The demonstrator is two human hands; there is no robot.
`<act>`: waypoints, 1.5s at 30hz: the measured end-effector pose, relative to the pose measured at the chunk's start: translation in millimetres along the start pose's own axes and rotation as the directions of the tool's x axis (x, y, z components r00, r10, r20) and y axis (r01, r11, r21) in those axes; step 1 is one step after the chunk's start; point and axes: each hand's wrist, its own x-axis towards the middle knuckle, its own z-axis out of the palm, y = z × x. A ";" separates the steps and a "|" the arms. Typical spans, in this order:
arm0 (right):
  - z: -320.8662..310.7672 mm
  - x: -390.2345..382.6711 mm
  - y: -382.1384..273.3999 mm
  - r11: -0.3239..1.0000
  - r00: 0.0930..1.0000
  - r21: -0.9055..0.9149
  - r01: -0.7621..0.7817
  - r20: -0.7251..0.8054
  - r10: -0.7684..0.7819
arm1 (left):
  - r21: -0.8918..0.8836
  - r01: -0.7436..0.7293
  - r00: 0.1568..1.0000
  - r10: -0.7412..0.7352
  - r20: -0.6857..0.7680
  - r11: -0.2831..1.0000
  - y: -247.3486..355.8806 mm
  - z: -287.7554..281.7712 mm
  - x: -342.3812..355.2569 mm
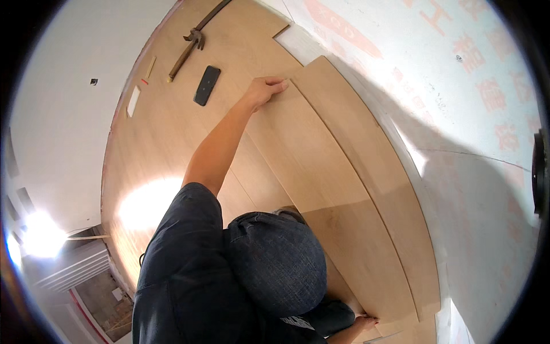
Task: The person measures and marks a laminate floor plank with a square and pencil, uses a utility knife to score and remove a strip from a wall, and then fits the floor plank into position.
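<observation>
A long light-wood floor plank (pixel 318 155) lies lengthwise in front of me. My left hand (pixel 268 93) is closed with its fingertips on the plank's far end. Lower right, my right hand (pixel 361 325) is at the plank's edge near its other end, fingers bent against it and partly hidden by my knee. A second floor plank (pixel 366 135) lies along the first one's right side, closer to the wall, with a visible seam between them. Beneath, laid flooring (pixel 229 135) of the same wood extends left.
A black phone (pixel 207 86), a claw hammer (pixel 186 54), a thin yellow stick (pixel 151 67) and a white strip (pixel 133 102) lie on the flooring. A white printed sheet (pixel 458 103) covers the right side. A bright lamp (pixel 43 235) shines lower left, beside an opening (pixel 103 298).
</observation>
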 end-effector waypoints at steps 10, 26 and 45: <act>-33.9 -68.9 -91.1 0.812 0.928 0.476 -0.337 0.024 0.372 | -0.044 0.056 0.998 -0.054 0.037 0.997 -3.3 -3.6 -1.0; -9.3 -21.5 -42.2 0.679 0.916 0.655 -0.331 0.050 0.399 | -0.033 0.046 0.999 -0.046 0.014 0.998 -0.4 -0.8 -1.6; 23.4 -0.3 32.1 0.503 0.957 0.826 -0.252 0.138 0.253 | -0.024 0.015 0.998 -0.014 0.068 1.000 16.6 15.9 11.1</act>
